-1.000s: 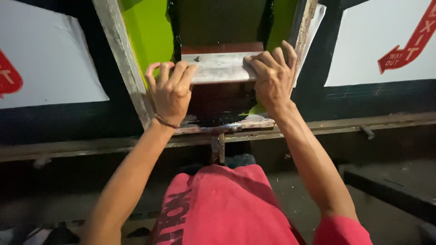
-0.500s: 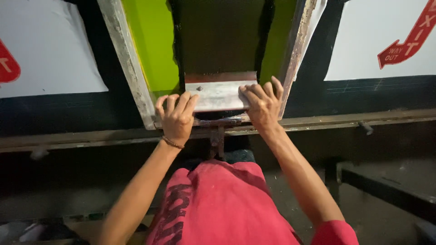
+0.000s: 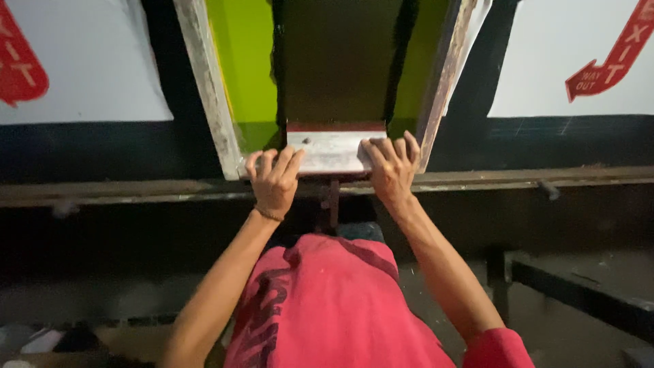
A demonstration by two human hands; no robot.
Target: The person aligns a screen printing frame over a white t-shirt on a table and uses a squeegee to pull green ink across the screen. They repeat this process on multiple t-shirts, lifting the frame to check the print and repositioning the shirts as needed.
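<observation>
A wooden squeegee (image 3: pixel 330 150) with a pale, worn handle lies across the near end of a wood-framed printing screen (image 3: pixel 204 88) whose mesh is green at the sides and dark in the middle. My left hand (image 3: pixel 274 181) is wrapped over the squeegee's left end. On its right end rests my right hand (image 3: pixel 390 165), fingers curled over the top. Both hands sit just above the screen's near frame bar. A thin band circles my left wrist.
White printed sheets with red arrow signs lie on the dark table at left (image 3: pixel 75 75) and right (image 3: pixel 579 61). A long rail (image 3: pixel 545 178) runs along the table's front edge. A dark metal bar (image 3: pixel 586 300) stands low at the right. My red shirt (image 3: pixel 327 307) fills the foreground.
Both hands have drawn the squeegee toward me along the screen, from mid-mesh down to the near frame bar. More dark mesh shows beyond it.
</observation>
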